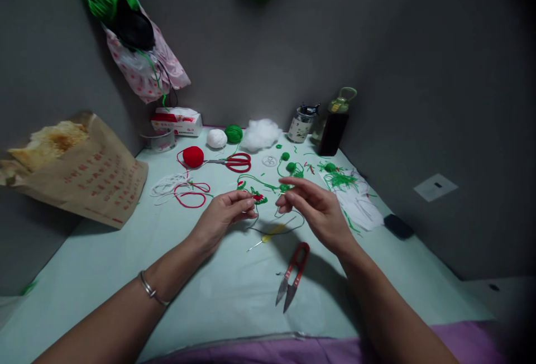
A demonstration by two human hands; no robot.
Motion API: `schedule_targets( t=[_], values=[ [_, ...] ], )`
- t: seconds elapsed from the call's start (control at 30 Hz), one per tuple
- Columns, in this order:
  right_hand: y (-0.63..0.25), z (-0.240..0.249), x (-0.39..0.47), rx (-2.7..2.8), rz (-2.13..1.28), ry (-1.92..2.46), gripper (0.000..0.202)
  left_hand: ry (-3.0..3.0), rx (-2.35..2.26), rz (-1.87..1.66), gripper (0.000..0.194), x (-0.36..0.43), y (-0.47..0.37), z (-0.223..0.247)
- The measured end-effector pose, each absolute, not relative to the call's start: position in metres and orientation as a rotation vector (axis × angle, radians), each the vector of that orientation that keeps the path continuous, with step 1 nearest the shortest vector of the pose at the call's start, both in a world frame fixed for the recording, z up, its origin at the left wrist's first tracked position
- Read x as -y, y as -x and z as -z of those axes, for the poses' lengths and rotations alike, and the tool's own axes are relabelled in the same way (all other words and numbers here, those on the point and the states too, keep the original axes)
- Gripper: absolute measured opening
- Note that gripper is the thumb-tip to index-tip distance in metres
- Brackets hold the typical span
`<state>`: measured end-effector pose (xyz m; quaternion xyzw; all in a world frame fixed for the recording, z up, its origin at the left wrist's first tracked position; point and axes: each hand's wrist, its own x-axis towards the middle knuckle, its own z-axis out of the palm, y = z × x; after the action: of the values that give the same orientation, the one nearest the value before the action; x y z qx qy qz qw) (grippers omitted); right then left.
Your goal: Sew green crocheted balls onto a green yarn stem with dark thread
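My left hand (229, 210) is closed, thumb and fingertips pinching a small red and green crochet piece (259, 199). To its right, my right hand (314, 207) has thumb and fingers drawn together, with something thin and pale at the tips, too small to name. A dark thread (288, 232) hangs from the crochet piece and loops round below my right fingers. Under the hands lies a crochet hook (266, 238) with a yellow grip. Closer to me are red-handled thread snips (294, 274), blades pointing toward me.
Behind the hands lie a red yarn ball (193, 157), red-handled scissors (238, 162), a white yarn ball (216, 139), a green yarn ball (233, 134) and white stuffing (262, 134). Green scraps (341, 178) lie right. A paper food bag (96, 171) stands left, a bottle (335, 124) back right.
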<state>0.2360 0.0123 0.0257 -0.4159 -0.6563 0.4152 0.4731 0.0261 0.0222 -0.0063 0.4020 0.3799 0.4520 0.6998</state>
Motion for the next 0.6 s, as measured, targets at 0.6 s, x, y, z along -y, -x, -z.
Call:
schedule_targets(
  t=[0.6],
  values=[
    [-0.2305, -0.0267, -0.005, 1.952, -0.631, 1.13, 0.013, -0.865, -0.865, -1.031, 0.018, -0.0238, -0.025, 0.0055]
  ],
)
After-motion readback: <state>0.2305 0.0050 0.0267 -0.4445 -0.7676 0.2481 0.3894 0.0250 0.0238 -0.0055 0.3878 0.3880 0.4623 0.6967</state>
